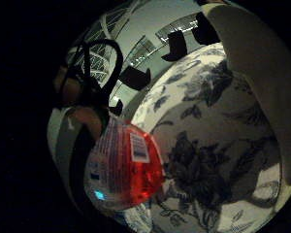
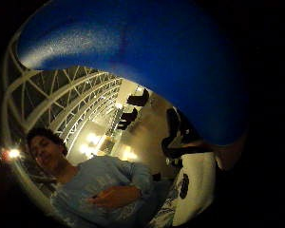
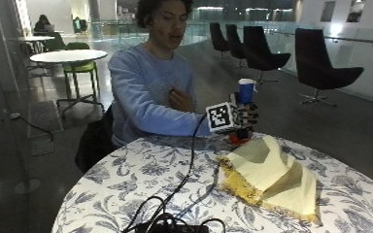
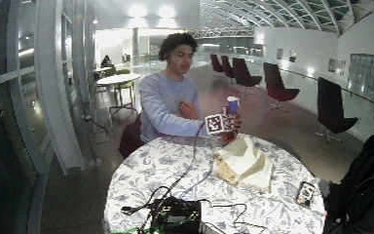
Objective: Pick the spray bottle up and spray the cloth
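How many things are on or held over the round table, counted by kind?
Spray bottle, held by the gloved right hand: 1
Yellow cloth: 1
Phone: 1
Black cable box: 1
Total: 4

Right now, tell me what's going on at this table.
A person seated at the round floral-cloth table holds a spray bottle upright in the gloved right hand, raised above the table edge. The bottle has a blue top and a red base. A folded yellow cloth lies on the table just in front of the hand, not being touched. The bare other hand rests against the person's chest. No spray is visible.
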The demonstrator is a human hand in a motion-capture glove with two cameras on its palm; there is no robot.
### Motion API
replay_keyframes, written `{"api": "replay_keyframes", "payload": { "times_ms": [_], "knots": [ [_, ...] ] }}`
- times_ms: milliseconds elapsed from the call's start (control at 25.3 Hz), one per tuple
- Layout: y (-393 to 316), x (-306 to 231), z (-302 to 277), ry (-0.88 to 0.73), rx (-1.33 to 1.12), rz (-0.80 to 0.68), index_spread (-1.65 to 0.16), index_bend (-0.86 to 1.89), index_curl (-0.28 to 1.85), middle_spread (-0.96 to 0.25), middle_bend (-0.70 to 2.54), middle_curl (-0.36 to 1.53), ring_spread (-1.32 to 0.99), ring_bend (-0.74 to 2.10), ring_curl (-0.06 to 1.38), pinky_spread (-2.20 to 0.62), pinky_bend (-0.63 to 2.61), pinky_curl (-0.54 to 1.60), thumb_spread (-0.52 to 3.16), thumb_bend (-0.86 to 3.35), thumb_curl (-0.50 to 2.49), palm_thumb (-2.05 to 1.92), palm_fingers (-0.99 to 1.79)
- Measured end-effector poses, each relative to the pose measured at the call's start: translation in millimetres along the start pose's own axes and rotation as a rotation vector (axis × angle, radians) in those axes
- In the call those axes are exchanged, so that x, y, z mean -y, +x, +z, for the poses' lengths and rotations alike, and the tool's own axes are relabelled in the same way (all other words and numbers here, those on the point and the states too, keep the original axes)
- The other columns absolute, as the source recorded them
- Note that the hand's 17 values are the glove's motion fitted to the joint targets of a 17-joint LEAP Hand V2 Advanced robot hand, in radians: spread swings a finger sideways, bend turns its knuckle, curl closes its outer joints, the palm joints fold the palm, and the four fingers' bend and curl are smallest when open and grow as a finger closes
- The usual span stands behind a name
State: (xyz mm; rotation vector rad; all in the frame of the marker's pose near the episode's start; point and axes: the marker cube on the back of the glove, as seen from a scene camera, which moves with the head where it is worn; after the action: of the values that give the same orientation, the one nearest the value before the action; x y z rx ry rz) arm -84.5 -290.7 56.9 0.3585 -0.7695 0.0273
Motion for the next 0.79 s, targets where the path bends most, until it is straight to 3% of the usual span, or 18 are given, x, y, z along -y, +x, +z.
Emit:
{"api": "replay_keyframes", "payload": {
  "times_ms": [316,789],
  "knots": [
    [-14,-34,-60,-0.016,-0.106,-0.015,-0.29,0.05,0.16,-0.06,0.31,0.46,-0.06,0.54,0.4,0.06,0.39,0.38,0.96,-0.03,0.5,0.88,0.83],
    [26,-167,-269,-0.003,-0.757,0.127,-0.36,0.07,0.12,-0.06,0.37,0.46,0.0,0.5,0.37,0.16,0.38,0.36,1.02,-0.03,0.42,0.77,0.61]
  ]
}}
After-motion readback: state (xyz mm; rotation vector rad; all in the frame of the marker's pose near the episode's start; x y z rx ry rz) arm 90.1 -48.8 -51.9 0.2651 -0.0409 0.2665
